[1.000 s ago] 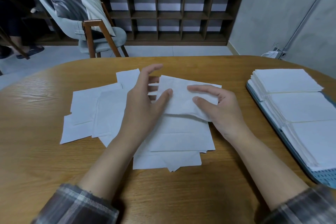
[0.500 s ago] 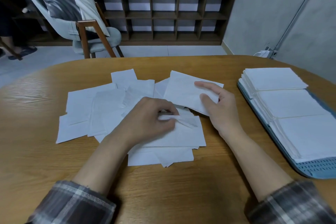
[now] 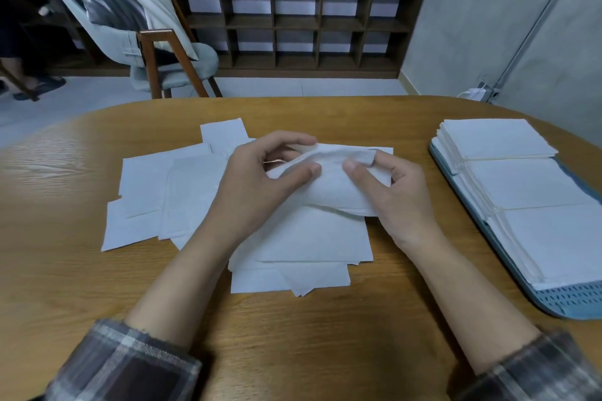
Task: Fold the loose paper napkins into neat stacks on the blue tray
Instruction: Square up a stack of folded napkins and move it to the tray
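A white paper napkin is lifted a little above the table's middle, bowed and partly doubled over. My left hand pinches its left part between thumb and fingers. My right hand pinches its right end. Under both hands lies a loose pile of flat napkins, overlapping at odd angles. At the right edge sits the blue tray, carrying three stacks of folded napkins in a row.
The wooden table has a rounded far edge. Beyond it stand a grey chair with wooden legs and a low dark shelf unit. A person's foot shows at far left.
My left hand has come up from the pile with a napkin edge and met the right hand; the flat napkin my right hand held is now bowed between both hands.
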Demonstrator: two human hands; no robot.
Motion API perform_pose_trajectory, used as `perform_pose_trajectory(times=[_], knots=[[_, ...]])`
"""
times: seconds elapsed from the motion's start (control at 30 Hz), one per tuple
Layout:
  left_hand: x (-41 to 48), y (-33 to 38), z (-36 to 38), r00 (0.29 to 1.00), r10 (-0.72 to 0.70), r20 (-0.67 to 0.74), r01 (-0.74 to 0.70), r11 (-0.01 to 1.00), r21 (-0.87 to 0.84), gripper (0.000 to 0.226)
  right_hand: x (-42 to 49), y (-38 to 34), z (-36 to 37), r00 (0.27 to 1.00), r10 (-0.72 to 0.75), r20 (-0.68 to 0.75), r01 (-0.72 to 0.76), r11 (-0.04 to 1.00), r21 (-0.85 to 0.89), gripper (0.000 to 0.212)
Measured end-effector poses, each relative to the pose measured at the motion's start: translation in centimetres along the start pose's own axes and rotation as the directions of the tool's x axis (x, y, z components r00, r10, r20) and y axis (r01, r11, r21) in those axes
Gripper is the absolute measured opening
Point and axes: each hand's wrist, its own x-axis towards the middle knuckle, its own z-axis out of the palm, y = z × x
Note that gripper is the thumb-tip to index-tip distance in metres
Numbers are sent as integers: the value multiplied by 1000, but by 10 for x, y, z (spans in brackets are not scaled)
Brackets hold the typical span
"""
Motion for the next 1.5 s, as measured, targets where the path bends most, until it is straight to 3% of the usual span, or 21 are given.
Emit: perform_pose_trajectory(times=[0.07, 0.23, 0.4, 0.57, 0.9, 1.03, 1.2, 1.37, 1.5], knots=[[1, 0, -3, 998, -19, -59, 20, 1000, 13, 28, 3, -2, -3, 998, 32, -44, -30, 999, 37, 15], [0, 3, 0, 993, -81, -82, 70, 990, -121, 38, 2, -5, 0, 996, 73, 49, -80, 982, 170, 26], [2, -2, 4, 994, -92, -65, 90, 995, -31, 37, 3, -4, 3, 997, 58, 46, -65, 983, 171, 44], [1, -2, 6, 994, -105, -31, 102, 992, -76, 37, 4, -4, 1, 997, 59, 45, -63, 992, 106, 53], [0, -2, 9, 993, -85, -86, 86, 996, 13, 33, 5, 0, 1, 1000, -11, 27, 12, 998, -65, 62], [0, -3, 13, 983, -110, -148, 113, 994, 6, 33, 9, 5, -1, 1000, -3, 10, 2, 1000, 14, 69], [-2, 4, 14, 980, -160, -123, 153, 986, -59, 46, 11, 8, -4, 1000, -7, 22, 4, 990, 144, 73], [-4, 5, 11, 979, -202, -22, 199, 976, -91, 53, 12, 11, -4, 1000, -23, 18, 20, 992, 123, 72], [-2, -2, 9, 993, -96, -65, 95, 995, -16, 50, 12, 11, -6, 999, -42, 32, 39, 997, 70, 66]])
